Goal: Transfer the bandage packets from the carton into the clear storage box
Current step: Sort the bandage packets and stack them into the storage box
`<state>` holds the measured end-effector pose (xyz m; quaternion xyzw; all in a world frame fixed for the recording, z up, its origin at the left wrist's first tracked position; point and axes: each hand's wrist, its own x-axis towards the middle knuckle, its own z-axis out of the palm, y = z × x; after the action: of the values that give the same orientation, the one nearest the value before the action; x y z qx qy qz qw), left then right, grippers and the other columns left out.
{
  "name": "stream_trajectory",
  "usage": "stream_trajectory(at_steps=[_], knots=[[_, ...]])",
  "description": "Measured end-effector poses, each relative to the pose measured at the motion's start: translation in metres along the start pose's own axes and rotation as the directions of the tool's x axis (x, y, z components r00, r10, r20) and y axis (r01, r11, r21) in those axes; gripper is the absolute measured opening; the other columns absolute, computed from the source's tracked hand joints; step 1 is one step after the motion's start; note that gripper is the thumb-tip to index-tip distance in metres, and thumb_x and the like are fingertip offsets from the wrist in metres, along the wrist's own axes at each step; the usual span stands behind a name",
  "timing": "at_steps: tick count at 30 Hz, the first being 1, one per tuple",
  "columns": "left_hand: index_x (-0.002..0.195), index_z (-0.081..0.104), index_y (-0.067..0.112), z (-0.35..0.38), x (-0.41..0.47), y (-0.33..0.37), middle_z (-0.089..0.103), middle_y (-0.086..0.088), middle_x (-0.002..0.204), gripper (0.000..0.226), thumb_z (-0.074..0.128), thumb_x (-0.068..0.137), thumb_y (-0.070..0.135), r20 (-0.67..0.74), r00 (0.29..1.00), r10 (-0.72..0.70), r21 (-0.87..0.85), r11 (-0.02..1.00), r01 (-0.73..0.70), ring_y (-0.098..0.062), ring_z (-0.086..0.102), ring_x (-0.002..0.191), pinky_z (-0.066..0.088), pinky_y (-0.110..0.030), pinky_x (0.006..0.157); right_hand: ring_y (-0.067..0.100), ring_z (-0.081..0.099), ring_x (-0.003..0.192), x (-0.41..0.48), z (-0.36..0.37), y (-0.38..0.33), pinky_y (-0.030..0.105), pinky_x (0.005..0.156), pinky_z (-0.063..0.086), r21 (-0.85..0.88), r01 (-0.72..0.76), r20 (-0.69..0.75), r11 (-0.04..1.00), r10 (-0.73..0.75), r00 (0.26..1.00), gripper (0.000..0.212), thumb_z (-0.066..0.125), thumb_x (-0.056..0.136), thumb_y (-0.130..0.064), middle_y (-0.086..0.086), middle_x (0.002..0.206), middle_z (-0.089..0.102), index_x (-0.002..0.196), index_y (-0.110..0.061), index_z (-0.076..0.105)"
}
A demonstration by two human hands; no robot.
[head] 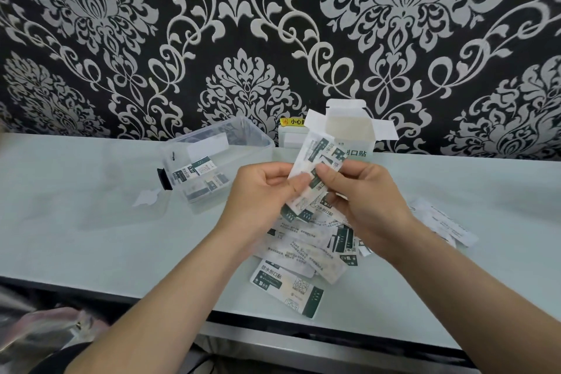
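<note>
Both hands hold a small bunch of white-and-green bandage packets [315, 167] above the table. My left hand [261, 194] pinches the bunch from the left; my right hand [361, 188] grips it from the right. Under the hands lies a loose pile of bandage packets [306, 255] on the table. Behind the hands stands the carton [349, 127], upright, its top flaps open. To the left sits the clear storage box [212, 143], lidless, with several packets [200, 174] on its bottom.
The pale table [91, 222] runs to a front edge near me. A folded paper leaflet [443, 222] lies at the right. A small white box with a yellow label [290, 130] stands against the patterned wall. A plastic bag [36, 322] sits below the table's left edge.
</note>
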<state>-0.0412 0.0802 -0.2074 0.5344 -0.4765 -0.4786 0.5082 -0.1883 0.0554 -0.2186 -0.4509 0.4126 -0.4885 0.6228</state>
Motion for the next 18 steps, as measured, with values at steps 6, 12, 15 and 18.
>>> stream_trajectory(at_steps=[6, 12, 15, 18], knots=[[0.096, 0.075, 0.014, -0.005, 0.004, 0.005, 0.076, -0.007, 0.084, 0.012, 0.068, 0.087, 0.009, -0.199, 0.979, 0.04, -0.056, 0.997, -0.052, -0.016, 0.072, 0.068, 0.056, -0.028, 0.056, 0.021, 0.053, 0.072, 0.001, -0.003, -0.001, 0.022, 0.057, 0.047, -0.045, -0.016, -0.126, 0.999, 0.011, 0.992, 0.011, 0.066, 0.089, -0.011, 0.011, 0.085, 0.072, 0.084, -0.003, 0.072], [0.108, 0.074, 0.024, 0.001, -0.005, -0.008, 0.071, 0.012, 0.1, 0.022, 0.061, 0.091, 0.027, 0.16, 0.818, 0.552, 0.648, 0.566, -0.509, -0.002, 0.064, 0.087, 0.05, -0.015, 0.082, 0.014, 0.053, 0.06, 0.001, 0.002, -0.001, 0.022, 0.057, 0.052, 0.061, -0.009, -0.146, 0.998, 0.017, 0.989, 0.016, 0.058, 0.094, -0.006, 0.018, 0.083, 0.061, 0.096, 0.007, 0.068], [0.111, 0.073, 0.023, 0.007, -0.004, -0.01, 0.071, 0.013, 0.106, 0.023, 0.067, 0.089, 0.026, 0.111, 0.854, 0.509, 0.528, 0.698, -0.484, 0.003, 0.065, 0.091, 0.051, -0.016, 0.084, 0.023, 0.063, 0.076, 0.0, 0.003, -0.004, 0.03, 0.072, 0.057, 0.276, -0.056, -0.04, 0.96, 0.069, 0.997, 0.03, 0.053, 0.098, -0.021, 0.017, 0.095, 0.068, 0.099, 0.003, 0.07], [0.108, 0.075, 0.025, 0.011, -0.005, -0.009, 0.074, 0.013, 0.095, 0.024, 0.073, 0.084, 0.026, 0.026, 0.909, 0.415, 0.446, 0.809, -0.382, 0.006, 0.061, 0.065, 0.05, -0.016, 0.066, 0.026, 0.07, 0.1, -0.003, 0.006, -0.003, 0.037, 0.091, 0.055, 0.352, -0.128, 0.105, 0.927, 0.097, 0.99, 0.056, 0.051, 0.089, -0.05, 0.016, 0.11, 0.071, 0.114, -0.002, 0.065]])
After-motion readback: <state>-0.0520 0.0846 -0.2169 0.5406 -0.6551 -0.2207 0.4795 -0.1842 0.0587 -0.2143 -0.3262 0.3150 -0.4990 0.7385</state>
